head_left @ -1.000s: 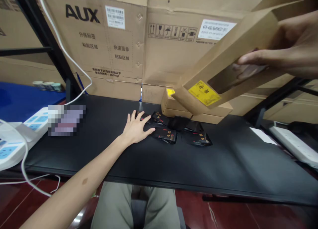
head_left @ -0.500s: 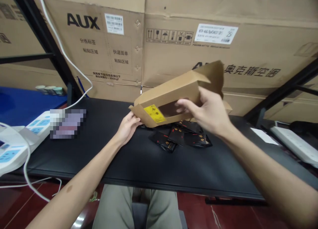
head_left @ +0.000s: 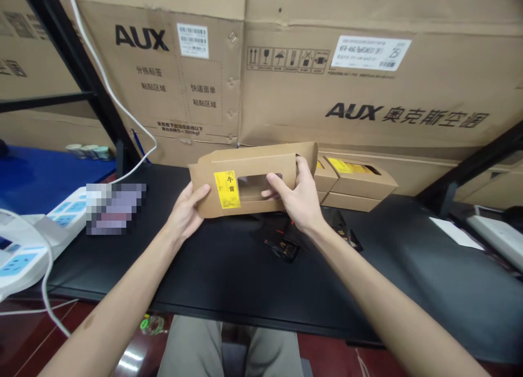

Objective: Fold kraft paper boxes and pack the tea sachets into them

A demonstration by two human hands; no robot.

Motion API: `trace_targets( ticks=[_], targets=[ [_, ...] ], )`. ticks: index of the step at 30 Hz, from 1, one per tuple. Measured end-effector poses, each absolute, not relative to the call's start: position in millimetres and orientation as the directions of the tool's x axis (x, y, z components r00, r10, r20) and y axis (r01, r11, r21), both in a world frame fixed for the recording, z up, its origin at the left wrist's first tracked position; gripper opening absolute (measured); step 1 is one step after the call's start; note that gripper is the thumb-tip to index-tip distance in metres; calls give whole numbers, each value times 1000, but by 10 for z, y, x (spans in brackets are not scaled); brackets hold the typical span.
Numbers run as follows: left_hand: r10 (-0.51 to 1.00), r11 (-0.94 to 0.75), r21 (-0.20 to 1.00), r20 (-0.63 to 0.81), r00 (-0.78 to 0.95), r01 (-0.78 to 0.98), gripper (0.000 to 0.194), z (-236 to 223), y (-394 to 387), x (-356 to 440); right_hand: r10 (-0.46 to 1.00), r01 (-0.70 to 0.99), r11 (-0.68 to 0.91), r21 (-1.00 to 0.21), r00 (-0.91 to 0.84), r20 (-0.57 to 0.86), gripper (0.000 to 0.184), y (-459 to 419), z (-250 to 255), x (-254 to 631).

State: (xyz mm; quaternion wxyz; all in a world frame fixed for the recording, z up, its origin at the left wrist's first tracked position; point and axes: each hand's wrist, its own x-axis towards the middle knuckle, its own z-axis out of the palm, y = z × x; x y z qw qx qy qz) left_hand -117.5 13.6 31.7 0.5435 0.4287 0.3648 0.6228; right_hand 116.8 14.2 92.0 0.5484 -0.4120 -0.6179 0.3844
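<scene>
Head view is looking down on a person's two bare hands as they are holding a flat kraft-card box (head_left: 255, 167) level in the air above the black worktop (head_left: 229, 276). The left hand (head_left: 183, 213) is cupping the box's left end, its fingers spread and partly open, with the thumb lying along the front face. The right hand (head_left: 296, 194) is pinching the right end more firmly, its thumb (head_left: 273, 183) reaching across the front towards a die-cut window (head_left: 259, 187) while its fingers wrap behind the upper edge. Holding the box by its ends is leaving the middle uncovered, so the yellow label (head_left: 226, 189) and the window are facing the camera. What is inside the box is too dim to tell. Black printed sachets (head_left: 284, 245) are lying beneath and just in front of the box, partly hidden by the right forearm. Two similar kraft boxes (head_left: 355, 183) are resting together behind the right hand, up against the stacked AUX cartons (head_left: 363, 77) that are walling off the back of the worktop.
</scene>
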Motion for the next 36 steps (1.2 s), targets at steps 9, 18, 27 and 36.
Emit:
trace_targets(
  ticks=[9, 18, 27, 36],
  targets=[
    [972, -234, 931, 217, -90, -280, 60, 318, 126, -1147, 953, -87, 301, -950, -3, 302, 77, 453, 893, 783],
    [909, -213, 831, -23, -415, -514, 31, 397, 176, -1179, 976, 148, 218, -965, -34, 215, 80, 592, 784, 615],
    [632, -358, 900, 39, -774, -248, 36, 319, 325, -1807, 872, 495, 467, -733, -120, 475, 45, 362, 841, 1291],
    [723, -186, 961, -8, -691, -207, 36, 217, 392, -1914, 777, 739, 629, -240, -609, 162, 47, 174, 536, 1356]
  ],
)
